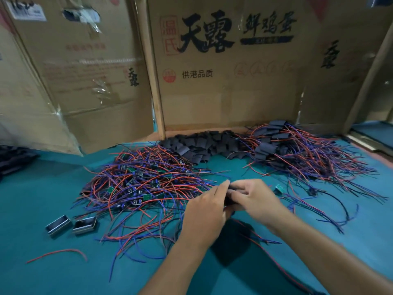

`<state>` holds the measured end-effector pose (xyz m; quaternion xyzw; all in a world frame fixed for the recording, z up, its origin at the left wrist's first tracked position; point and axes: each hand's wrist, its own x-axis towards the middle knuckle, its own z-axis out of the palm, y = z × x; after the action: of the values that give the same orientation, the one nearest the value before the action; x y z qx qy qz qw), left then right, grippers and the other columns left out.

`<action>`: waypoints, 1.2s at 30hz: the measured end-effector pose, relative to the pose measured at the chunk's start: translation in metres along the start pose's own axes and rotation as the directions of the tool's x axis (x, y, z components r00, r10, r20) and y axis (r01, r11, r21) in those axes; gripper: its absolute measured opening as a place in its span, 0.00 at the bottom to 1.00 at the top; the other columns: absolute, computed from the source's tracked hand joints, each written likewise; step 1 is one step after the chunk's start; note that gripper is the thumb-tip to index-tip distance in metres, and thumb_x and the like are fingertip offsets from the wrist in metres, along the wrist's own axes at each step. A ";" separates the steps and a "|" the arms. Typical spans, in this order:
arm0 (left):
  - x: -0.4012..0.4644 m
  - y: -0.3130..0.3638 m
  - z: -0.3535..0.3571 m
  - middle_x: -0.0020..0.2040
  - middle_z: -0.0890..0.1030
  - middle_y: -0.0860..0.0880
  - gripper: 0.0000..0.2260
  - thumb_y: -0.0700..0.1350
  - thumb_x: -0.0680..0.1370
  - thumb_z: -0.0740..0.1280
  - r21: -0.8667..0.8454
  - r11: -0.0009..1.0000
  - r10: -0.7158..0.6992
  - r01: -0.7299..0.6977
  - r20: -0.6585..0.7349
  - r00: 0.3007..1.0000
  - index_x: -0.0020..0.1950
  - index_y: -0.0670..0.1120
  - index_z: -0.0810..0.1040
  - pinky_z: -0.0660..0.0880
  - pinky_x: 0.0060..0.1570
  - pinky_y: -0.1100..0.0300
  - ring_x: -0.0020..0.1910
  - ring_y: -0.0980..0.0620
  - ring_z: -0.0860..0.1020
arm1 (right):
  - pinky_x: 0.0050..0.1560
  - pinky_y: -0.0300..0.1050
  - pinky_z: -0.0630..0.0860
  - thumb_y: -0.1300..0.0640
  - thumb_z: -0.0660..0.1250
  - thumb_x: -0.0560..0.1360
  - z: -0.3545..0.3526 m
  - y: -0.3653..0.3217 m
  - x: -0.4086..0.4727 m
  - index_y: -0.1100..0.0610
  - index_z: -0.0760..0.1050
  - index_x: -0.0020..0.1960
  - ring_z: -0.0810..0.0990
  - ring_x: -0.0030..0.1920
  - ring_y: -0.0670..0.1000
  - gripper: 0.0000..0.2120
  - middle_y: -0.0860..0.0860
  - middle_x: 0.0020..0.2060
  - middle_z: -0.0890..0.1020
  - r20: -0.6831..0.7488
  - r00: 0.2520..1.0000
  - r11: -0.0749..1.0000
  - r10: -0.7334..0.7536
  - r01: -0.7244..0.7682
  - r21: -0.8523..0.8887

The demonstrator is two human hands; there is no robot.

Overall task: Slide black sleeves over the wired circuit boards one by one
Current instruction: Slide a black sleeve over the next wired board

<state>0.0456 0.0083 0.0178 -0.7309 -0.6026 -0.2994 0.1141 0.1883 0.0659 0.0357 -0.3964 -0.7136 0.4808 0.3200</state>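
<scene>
My left hand point(205, 211) and my right hand point(255, 199) meet above the green table, fingers pinched together around a small black sleeve point(228, 200) that shows only as a dark sliver between them. Red and blue wires trail down from it under my right forearm. A big tangle of bare wired circuit boards point(140, 184) lies to the left. Loose black sleeves point(197, 145) are heaped at the back centre. A pile of sleeved boards point(297, 150) with wires sits at the back right. One bare green board point(279, 189) lies just right of my hands.
Two small metal housings point(71, 225) lie at the front left, with a loose red wire point(57, 254) nearer me. Cardboard boxes point(223, 81) wall off the back of the table. A dark bundle point(14, 160) sits at the far left edge.
</scene>
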 end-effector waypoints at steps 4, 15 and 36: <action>-0.001 0.002 -0.001 0.49 0.82 0.50 0.23 0.51 0.73 0.73 -0.260 0.965 -0.032 0.037 0.026 0.999 0.68 0.50 0.75 0.74 0.47 0.55 0.49 0.47 0.79 | 0.58 0.59 0.75 0.60 0.62 0.80 -0.013 0.002 -0.022 0.71 0.76 0.57 0.79 0.48 0.59 0.14 0.71 0.52 0.79 0.168 0.983 0.894 0.068 -0.135 0.427; 0.010 -0.023 -0.042 0.38 0.80 0.56 0.18 0.64 0.78 0.59 -0.196 0.966 -0.210 0.170 -0.205 0.956 0.54 0.54 0.80 0.72 0.37 0.58 0.39 0.55 0.78 | 0.43 0.45 0.78 0.54 0.66 0.72 -0.017 0.011 -0.014 0.67 0.79 0.55 0.80 0.40 0.53 0.18 0.59 0.44 0.80 0.109 0.988 0.731 0.113 -0.157 0.664; 0.029 -0.102 -0.116 0.35 0.83 0.48 0.07 0.53 0.76 0.71 0.223 0.846 -0.449 0.485 -0.196 0.872 0.50 0.52 0.81 0.78 0.43 0.51 0.43 0.42 0.82 | 0.37 0.46 0.74 0.49 0.69 0.71 -0.016 0.015 -0.007 0.62 0.81 0.52 0.78 0.39 0.52 0.18 0.57 0.43 0.80 0.074 0.988 0.686 0.138 -0.150 0.712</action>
<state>-0.0831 -0.0038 0.1070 -0.5178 -0.7876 -0.2843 0.1753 0.2086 0.0699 0.0263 -0.2921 -0.4397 0.7466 0.4049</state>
